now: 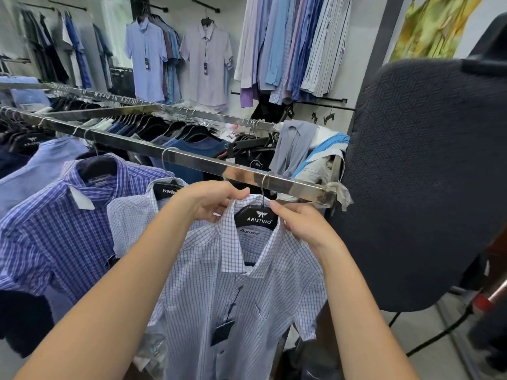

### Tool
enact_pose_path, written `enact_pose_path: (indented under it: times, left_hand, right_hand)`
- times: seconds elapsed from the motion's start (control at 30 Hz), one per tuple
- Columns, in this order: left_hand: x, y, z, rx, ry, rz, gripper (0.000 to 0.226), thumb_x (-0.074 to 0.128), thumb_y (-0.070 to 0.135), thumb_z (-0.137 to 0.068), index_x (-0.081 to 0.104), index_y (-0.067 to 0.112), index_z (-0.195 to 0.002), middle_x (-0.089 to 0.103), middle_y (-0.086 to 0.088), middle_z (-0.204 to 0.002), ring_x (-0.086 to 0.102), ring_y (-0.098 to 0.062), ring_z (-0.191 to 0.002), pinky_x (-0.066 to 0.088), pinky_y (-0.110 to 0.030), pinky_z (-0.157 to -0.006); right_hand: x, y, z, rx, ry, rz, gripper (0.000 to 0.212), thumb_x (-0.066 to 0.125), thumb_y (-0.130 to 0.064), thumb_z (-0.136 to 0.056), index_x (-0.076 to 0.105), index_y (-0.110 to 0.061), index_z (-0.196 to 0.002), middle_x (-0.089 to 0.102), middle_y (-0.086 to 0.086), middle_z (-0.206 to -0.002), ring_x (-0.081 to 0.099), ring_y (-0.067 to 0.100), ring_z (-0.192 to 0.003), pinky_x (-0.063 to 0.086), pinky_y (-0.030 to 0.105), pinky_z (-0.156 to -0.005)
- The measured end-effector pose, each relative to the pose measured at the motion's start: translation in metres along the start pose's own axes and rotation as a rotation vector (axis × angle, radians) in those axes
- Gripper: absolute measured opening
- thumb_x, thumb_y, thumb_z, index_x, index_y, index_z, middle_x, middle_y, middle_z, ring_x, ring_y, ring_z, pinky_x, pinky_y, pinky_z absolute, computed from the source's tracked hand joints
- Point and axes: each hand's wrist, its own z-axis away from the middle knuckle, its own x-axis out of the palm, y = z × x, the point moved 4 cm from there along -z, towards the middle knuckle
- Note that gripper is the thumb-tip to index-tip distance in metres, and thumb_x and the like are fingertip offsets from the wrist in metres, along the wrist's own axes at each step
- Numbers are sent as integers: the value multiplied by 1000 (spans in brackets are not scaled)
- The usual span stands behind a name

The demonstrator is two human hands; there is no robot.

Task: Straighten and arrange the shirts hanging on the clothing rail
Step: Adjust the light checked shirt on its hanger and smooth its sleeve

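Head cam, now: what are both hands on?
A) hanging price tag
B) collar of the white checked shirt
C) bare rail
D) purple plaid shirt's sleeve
B: the left hand and right hand each pinch one side of the collar of the white checked shirt, on either side of its black hanger, which is hooked on the rail.

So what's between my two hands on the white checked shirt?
In the head view, the black ARISTINO hanger sits between the left hand and right hand, which both pinch the shirt collar.
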Motion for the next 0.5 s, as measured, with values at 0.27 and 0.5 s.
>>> enact_pose_path:
  times: [0.27,0.5]
  left_hand:
    - [1,-6,-6,-27,11,211,35,69,25,-90,68,1,-115,74,-16,-105,70,-30,-93,54,-46,-94]
    - [-2,-4,-9,81,66,308,15,66,17,-95,66,11,-108,75,-10,-84,71,-22,-72,58,-36,-71]
  right_hand:
    - [10,3,-8,185,-66,-464,26,71,-28,-92,73,-4,-101,77,11,-101,73,27,-93,57,37,-86]
    - [12,4,-13,184,-72,-515,24,70,-36,-93,76,-13,-94,73,4,-91,64,14,-74,47,24,-66]
